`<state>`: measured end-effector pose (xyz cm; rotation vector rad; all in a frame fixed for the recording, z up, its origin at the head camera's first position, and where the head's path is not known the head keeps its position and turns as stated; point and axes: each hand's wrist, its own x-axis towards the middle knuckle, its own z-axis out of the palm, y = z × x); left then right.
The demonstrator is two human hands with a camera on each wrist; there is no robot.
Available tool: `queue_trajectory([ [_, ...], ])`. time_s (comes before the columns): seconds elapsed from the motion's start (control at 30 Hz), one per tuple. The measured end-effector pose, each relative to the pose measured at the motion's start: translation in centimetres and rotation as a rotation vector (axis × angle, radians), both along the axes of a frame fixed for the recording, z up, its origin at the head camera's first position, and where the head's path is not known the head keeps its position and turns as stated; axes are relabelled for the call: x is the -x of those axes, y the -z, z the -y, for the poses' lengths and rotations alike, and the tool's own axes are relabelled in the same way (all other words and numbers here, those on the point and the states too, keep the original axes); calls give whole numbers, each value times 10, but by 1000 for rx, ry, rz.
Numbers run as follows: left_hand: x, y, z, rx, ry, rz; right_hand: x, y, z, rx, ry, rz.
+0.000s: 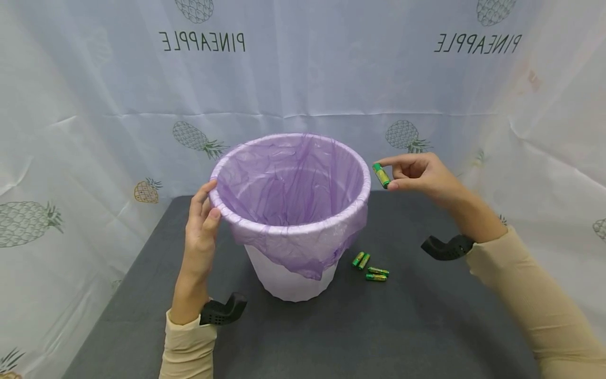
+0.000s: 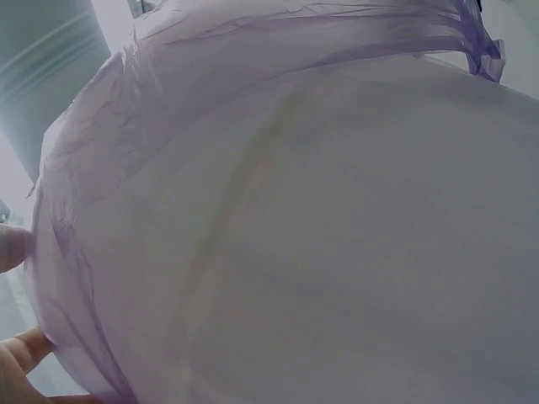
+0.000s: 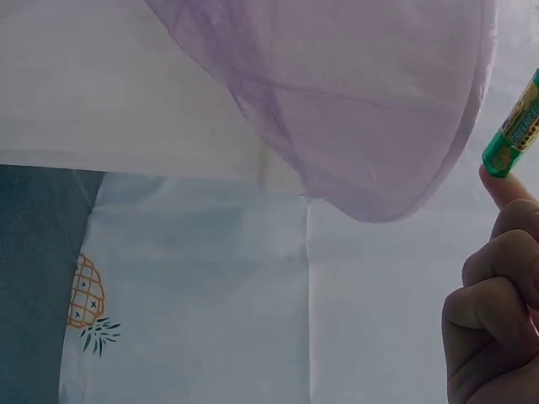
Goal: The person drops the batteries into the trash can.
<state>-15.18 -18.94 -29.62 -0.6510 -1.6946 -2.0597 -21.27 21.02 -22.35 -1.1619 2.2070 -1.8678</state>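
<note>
Beside the lined bin's (image 1: 290, 210) rim, a right hand (image 1: 418, 176) is pinching a small, light, slippery-looking battery (image 1: 381, 175) by its ends while the left hand (image 1: 201, 226) is gripping the rim.

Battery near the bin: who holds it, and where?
The right hand pinches the green battery by its ends; the left hand grips the bin's rim.
</note>
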Motion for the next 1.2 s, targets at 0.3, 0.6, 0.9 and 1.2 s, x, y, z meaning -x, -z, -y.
queue_trajectory([
  [0.3, 0, 2, 1, 9, 2, -19, 1, -8, 11, -94, 75, 20],
  [0.6, 0, 2, 1, 2, -10, 5, 6, -5, 22, -79, 61, 39],
  [0.9, -1, 0, 0, 8, -29, 47, 8, 1, 26, -88, 81, 73],
  [1.2, 0, 1, 1, 13, 14, -9, 6, 2, 30, -125, 131, 93],
])
